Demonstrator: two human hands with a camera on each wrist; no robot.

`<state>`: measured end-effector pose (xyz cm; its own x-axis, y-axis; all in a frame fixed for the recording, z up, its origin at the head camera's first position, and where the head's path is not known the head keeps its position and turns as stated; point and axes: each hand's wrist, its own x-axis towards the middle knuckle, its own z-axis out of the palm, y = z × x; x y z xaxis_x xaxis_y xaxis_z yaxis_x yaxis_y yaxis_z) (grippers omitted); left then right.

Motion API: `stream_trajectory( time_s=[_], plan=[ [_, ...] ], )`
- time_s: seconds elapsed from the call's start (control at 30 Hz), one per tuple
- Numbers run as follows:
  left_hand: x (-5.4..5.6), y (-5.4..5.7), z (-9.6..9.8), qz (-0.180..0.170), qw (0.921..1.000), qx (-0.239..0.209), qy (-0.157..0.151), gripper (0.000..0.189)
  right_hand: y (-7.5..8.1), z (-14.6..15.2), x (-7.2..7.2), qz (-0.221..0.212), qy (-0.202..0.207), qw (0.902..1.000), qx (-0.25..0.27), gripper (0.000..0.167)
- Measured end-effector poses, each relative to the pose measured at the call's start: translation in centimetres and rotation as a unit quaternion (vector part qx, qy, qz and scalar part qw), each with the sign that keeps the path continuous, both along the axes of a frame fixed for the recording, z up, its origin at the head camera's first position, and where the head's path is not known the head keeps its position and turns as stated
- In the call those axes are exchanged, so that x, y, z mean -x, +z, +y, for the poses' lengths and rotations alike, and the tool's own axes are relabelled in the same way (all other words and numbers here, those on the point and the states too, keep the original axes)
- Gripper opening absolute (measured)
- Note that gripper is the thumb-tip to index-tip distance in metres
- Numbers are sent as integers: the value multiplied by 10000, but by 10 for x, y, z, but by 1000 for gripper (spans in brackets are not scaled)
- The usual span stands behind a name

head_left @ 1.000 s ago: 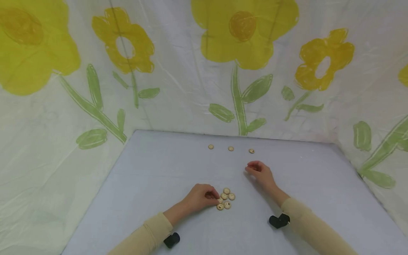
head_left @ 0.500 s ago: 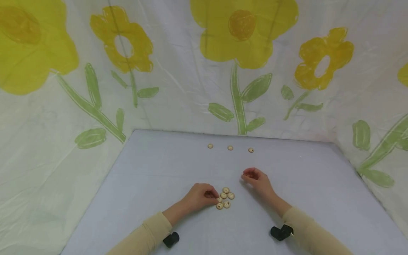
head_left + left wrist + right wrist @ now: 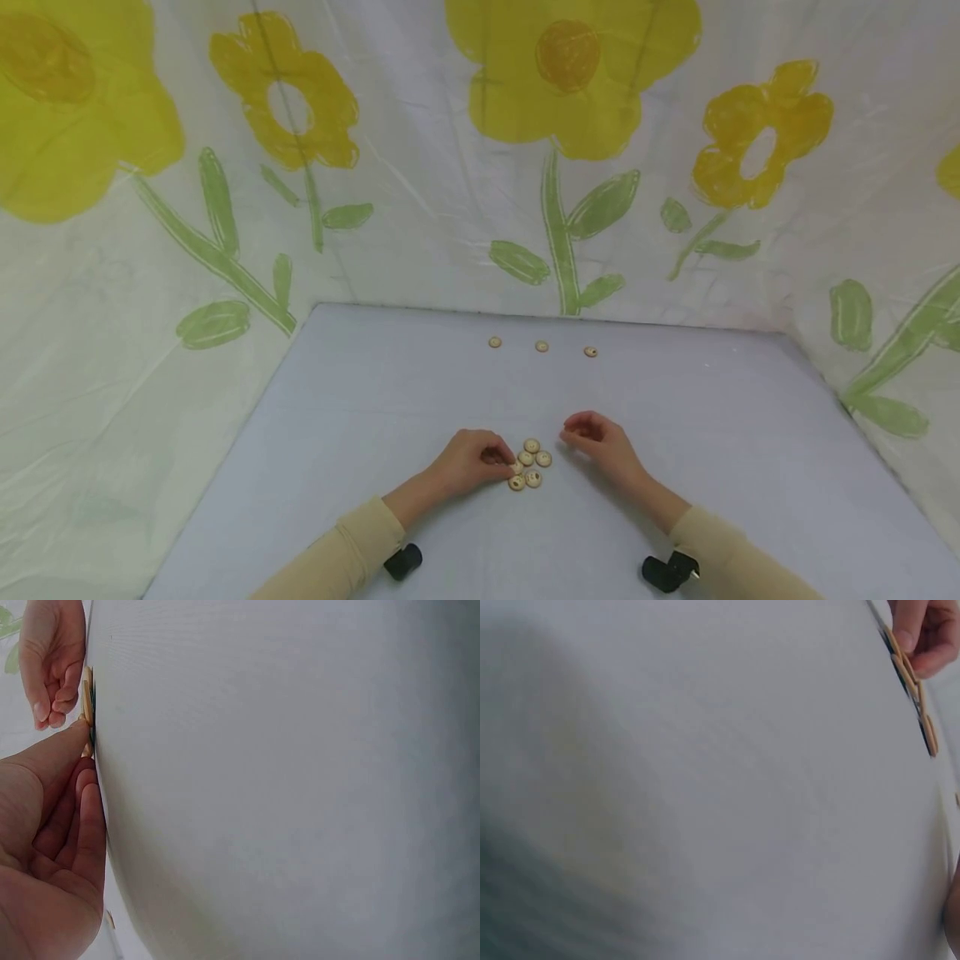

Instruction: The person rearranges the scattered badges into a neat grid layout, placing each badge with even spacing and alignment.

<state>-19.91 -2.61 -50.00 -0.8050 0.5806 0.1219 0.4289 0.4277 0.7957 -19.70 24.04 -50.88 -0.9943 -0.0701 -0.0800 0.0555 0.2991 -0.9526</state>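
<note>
And there, the left hand [image 3: 474,463] had a wooden disc [image 3: 517,469] pinched at thumb and finger, five other discs [image 3: 533,478] right beside its grip: likely light, stiff, best taken by the rim! The right hand [image 3: 600,441] hovered near, loosely curled, seemingly holding nothing.

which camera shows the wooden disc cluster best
The head view: it shows the disc cluster from above, so most faces are visible. The left wrist view shows it edge-on, partly hidden by the left hand; the right wrist view also catches mostly edges, upper right.
</note>
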Motion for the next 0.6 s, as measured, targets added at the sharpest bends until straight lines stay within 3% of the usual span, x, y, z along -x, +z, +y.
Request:
stream_trajectory(
  time_s=[0.27,0.4,0.6],
  plan=[
    [-1,0,0,-77,10000,49,33,10,-3,-5,-10,88,228,9996,151,25],
    [-1,0,1,-86,10000,27,24,10,-5,-8,-15,239,492,9985,56,24],
    [-1,2,1,-105,9999,3,40,9,-9,-11,-19,327,580,9977,-112,22]
  ],
)
